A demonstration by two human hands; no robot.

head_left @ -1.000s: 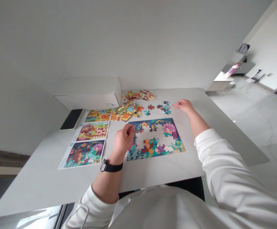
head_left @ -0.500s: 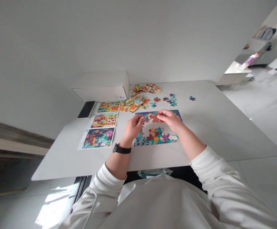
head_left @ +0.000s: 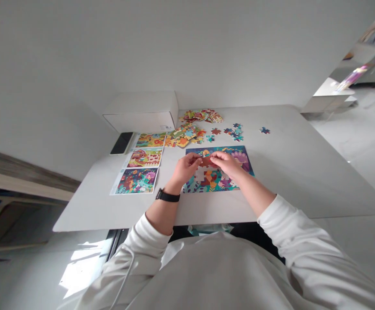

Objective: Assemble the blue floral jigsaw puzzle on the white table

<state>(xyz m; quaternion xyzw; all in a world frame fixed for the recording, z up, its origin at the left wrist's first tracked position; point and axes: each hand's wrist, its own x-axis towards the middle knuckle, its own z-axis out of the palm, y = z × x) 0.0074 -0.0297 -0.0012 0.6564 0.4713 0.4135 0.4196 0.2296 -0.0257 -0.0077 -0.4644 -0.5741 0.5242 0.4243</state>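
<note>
**My right grip pinches a brown jigsaw piece above the partly built jigsaw.**
My left grip curls against the piece (whether it holds, I cannot tell), both over the worktop.

Left hand and right hand pinch a brown jigsaw piece — above the puzzle.

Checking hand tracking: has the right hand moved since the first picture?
Yes: the right hand moved left, from past the far corner of the colourful jigsaw puzzle to over it.
</note>
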